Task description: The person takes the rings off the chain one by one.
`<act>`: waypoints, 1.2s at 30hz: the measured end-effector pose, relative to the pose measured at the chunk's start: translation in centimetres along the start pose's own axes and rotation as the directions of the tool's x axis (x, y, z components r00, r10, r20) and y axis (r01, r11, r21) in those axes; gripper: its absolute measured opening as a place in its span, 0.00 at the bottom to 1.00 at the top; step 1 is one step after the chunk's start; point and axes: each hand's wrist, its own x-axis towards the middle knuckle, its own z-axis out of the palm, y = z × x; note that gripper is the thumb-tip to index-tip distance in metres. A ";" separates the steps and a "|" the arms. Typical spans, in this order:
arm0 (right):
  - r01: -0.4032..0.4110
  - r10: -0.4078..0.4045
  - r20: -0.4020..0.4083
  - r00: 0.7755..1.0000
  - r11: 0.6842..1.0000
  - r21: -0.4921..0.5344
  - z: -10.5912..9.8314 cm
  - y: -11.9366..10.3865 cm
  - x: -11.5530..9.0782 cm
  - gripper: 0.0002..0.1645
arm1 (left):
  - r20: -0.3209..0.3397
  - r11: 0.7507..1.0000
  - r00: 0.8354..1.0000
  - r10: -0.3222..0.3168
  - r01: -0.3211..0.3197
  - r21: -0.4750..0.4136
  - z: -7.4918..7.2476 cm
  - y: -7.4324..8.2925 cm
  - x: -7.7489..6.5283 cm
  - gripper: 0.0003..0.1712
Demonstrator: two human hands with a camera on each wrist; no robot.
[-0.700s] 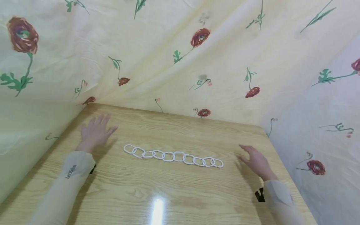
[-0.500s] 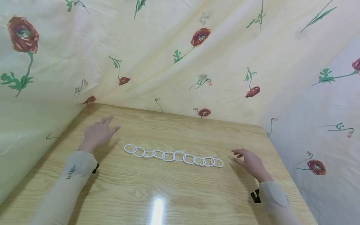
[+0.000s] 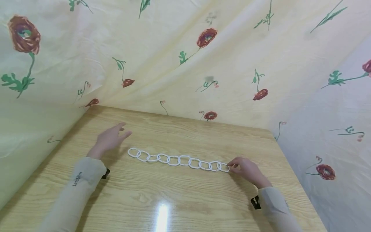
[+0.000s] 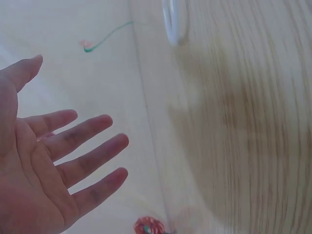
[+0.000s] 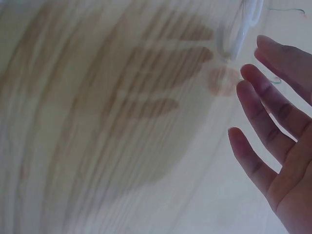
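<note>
A white plastic chain [image 3: 174,160] of several oval links lies stretched across the wooden table in the head view. My right hand [image 3: 246,168] is at its right end, thumb and fingertips right at the last link. In the right wrist view the fingers are spread and bent a little beside the white link [image 5: 243,29], not closed round it. My left hand [image 3: 110,139] hovers up and left of the chain's left end, holding nothing. The left wrist view shows that hand [image 4: 63,151] with palm and fingers loosely extended, the chain's end [image 4: 170,22] beyond it.
The wood-grain table [image 3: 139,199] carries a bright light reflection near its front. A pale cloth with red flowers [image 3: 174,64] hangs behind the table and down both sides. Each sleeve has a black strap [image 3: 256,202] at the wrist.
My right hand has moved left from beside the chain to its right end link. My left hand has shifted right, closer to the left end, its fingers less spread. The chain has stayed put.
</note>
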 end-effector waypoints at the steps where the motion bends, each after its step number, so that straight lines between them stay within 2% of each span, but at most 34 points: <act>1: 0.006 -0.006 0.010 1.000 1.000 -0.001 0.0 -0.2 0.0 0.08 | -0.001 1.000 1.000 0.011 -0.011 -0.017 0.1 0.2 0.0 0.50; 9: 0.050 -0.050 0.008 0.999 0.998 -0.023 0.5 -0.5 0.2 0.07 | -0.009 0.993 0.998 0.060 -0.061 -0.105 0.9 1.7 0.0 0.46; 13: 0.058 -0.057 0.004 0.998 0.998 -0.024 1.0 -0.5 0.3 0.06 | -0.024 0.984 0.997 0.075 -0.077 -0.158 1.4 2.6 0.2 0.41; 20: 0.050 -0.050 -0.005 0.999 0.998 -0.034 1.5 -0.6 0.4 0.04 | -0.009 0.961 0.995 0.095 -0.095 -0.260 2.9 4.4 0.9 0.36; 25: 0.051 -0.051 0.005 0.999 0.997 -0.056 1.7 -0.9 0.6 0.04 | 0.002 0.950 0.991 0.131 -0.125 -0.287 4.1 5.6 1.2 0.33; 30: 0.051 -0.051 0.005 0.999 0.996 -0.070 1.8 -1.1 0.5 0.05 | 0.010 0.941 0.987 0.161 -0.151 -0.305 5.1 7.4 1.5 0.29; 36: 0.033 -0.033 -0.004 0.999 0.995 -0.090 1.7 -1.3 0.4 0.05 | 0.042 0.925 0.980 0.197 -0.171 -0.338 6.3 10.4 1.8 0.27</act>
